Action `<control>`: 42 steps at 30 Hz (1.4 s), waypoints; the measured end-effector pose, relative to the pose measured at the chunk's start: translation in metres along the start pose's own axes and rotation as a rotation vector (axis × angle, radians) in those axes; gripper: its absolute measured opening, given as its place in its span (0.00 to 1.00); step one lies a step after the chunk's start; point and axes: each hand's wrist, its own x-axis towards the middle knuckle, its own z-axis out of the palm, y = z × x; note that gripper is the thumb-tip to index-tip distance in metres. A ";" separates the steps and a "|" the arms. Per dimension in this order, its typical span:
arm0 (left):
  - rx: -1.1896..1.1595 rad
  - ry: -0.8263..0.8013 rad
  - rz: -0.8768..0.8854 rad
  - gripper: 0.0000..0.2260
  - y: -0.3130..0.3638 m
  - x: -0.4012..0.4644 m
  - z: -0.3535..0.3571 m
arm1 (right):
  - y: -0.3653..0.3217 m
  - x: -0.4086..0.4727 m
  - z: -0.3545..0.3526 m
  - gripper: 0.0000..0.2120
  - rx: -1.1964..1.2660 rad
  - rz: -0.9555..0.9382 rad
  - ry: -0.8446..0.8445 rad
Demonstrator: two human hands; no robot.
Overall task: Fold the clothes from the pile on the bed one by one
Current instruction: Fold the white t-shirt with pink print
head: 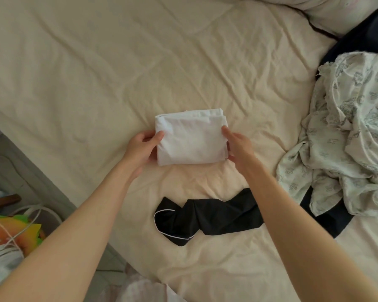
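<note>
— So, what takes up most of the view?
— Mostly the bed [118, 62], under a creased cream sheet. At its right edge lies the pile [347, 136], a crumpled pale floral cloth over something dark navy.
— And nearer the person?
— Near the bed's near edge, a black garment [205, 219] with thin white piping lies twisted, between the two forearms.
— Where is the piece being folded?
— Just beyond it, near the middle of the bed: a white garment [190, 138], folded into a compact rectangle.
— How do the hands have it?
— The left hand [142, 147] grips its left edge, thumb on top, fingers curled beneath. The right hand [238, 147] pinches the right edge the same way.
</note>
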 end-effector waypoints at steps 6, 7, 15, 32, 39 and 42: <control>-0.029 -0.114 -0.067 0.19 0.003 0.002 -0.001 | -0.014 0.016 -0.013 0.18 0.013 0.218 -0.221; -0.029 -0.114 -0.066 0.19 0.003 0.000 -0.001 | -0.016 0.015 -0.015 0.19 0.025 0.247 -0.236; 0.027 -0.131 -0.085 0.11 -0.009 -0.057 -0.024 | 0.001 -0.045 -0.034 0.17 0.078 0.435 -0.333; 0.330 -0.362 0.154 0.08 0.002 -0.263 0.024 | 0.113 -0.279 -0.138 0.07 0.450 0.114 -0.073; 0.378 -0.447 0.205 0.12 -0.064 -0.385 0.043 | 0.203 -0.406 -0.188 0.06 0.562 -0.001 0.020; 0.389 -0.488 0.168 0.12 -0.106 -0.434 0.057 | 0.249 -0.457 -0.213 0.09 0.583 -0.018 0.058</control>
